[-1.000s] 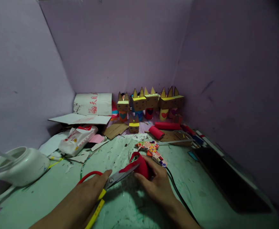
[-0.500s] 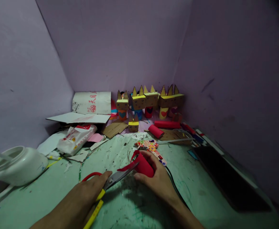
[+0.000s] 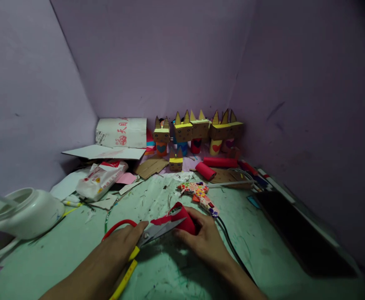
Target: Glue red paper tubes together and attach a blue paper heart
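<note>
My left hand (image 3: 120, 246) is wrapped round the scissors (image 3: 146, 236), which have red and yellow handles. Their blades lie across the front of a red paper roll (image 3: 185, 221), beside a loose red strip (image 3: 161, 221) hanging off its left end. Fingers and thumb of my right hand (image 3: 206, 235) grip the roll from the right. Just behind it lies a flower-patterned glue gun (image 3: 198, 192) with a black cable. Whether the blades touch the paper is hard to tell.
Box-headed cardboard figures (image 3: 184, 132) stand along the back wall. Red rolls (image 3: 205, 171) lie before them. A white pot (image 3: 23, 214) and a tissue pack (image 3: 101, 181) are at left. At right lies a black flat object (image 3: 301, 233).
The red roll in my right hand has moved slightly down and left and turned. The scissor blades now reach across its front. The view has shifted a little.
</note>
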The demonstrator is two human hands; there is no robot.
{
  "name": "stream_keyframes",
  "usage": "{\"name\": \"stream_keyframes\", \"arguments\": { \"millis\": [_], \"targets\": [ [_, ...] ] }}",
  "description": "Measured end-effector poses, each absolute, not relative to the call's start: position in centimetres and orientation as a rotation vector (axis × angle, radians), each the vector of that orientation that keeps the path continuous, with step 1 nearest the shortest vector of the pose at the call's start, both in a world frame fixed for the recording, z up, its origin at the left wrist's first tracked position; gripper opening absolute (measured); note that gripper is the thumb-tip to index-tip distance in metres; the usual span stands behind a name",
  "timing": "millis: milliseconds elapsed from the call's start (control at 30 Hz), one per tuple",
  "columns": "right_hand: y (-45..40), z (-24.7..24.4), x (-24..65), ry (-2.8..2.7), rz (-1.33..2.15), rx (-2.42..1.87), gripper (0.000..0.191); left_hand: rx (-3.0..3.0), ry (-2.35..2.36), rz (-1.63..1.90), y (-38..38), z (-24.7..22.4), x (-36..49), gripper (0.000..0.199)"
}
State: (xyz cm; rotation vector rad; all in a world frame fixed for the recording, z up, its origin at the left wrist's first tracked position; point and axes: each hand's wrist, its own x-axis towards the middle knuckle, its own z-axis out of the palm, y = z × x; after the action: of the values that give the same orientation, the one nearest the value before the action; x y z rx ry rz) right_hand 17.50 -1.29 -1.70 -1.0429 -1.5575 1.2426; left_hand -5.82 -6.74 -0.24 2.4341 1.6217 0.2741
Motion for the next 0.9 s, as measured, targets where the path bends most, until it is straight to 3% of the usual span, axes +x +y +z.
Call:
{"name": "stream_keyframes", "arguments": {
  "millis": [533, 733, 900],
  "targets": [
    [-1.3, -2.0, 17.6, -1.624, 1.064, -1.103, 0.029, 2.327, 1.619, 0.255, -7.0, 0.6, -5.3, 0.061],
    [-1.5, -1.5, 17.5, -1.553, 1.235, -1.106, 0.026, 2.370, 1.526, 0.265, -7.2, -0.3, -5.8, 0.061],
    [-1.5, -2.3, 17.4, -1.680, 0.996, -1.153, 0.029, 2.407, 1.591, 0.271, -7.5, -0.2, -5.5, 0.060]
  ]
}}
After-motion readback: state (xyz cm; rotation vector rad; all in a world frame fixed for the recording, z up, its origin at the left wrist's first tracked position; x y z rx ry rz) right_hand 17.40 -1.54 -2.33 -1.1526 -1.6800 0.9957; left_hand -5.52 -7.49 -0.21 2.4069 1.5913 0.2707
